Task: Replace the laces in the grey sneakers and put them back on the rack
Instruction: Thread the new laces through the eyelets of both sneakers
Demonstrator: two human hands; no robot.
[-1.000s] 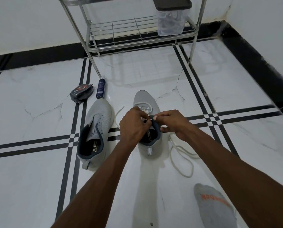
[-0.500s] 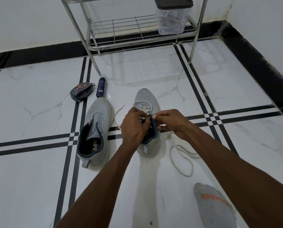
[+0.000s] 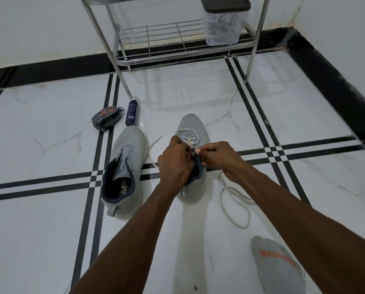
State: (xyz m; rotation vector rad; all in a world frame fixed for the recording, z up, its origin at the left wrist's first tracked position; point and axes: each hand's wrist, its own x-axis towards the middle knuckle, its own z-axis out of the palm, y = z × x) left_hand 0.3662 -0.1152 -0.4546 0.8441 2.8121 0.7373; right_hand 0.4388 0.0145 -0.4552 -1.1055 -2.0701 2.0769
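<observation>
— Floor (image 3: 39,230) of glossy white marble-look tile, crossed by paired black stripes, runs to white walls with a black skirting band; a chrome wire rack (image 3: 177,39) stands at the back with a clear lidded container (image 3: 224,24) on its lower shelf. What lies at the left?

— A dark oval case (image 3: 107,118) beside a small dark bottle (image 3: 131,112), both on the tile near the rack's leg. Their labels are too small to read. Just beside them sits an unlaced grey sneaker (image 3: 124,170), yellow print on its insole illegible.

— And the centre?

— The second grey sneaker (image 3: 193,128), toe toward the rack, partly threaded with a white lace (image 3: 234,204). The left hand (image 3: 175,164) curls over its collar, fingers pinching at the lace near the eyelets. The right hand (image 3: 217,153) meets it there, fingertips pinching the lace too.

— The right side?

— Slack lace loops on the tile under the right forearm. A grey sock (image 3: 277,266) with orange lettering, unreadable, shows at the lower edge.
</observation>
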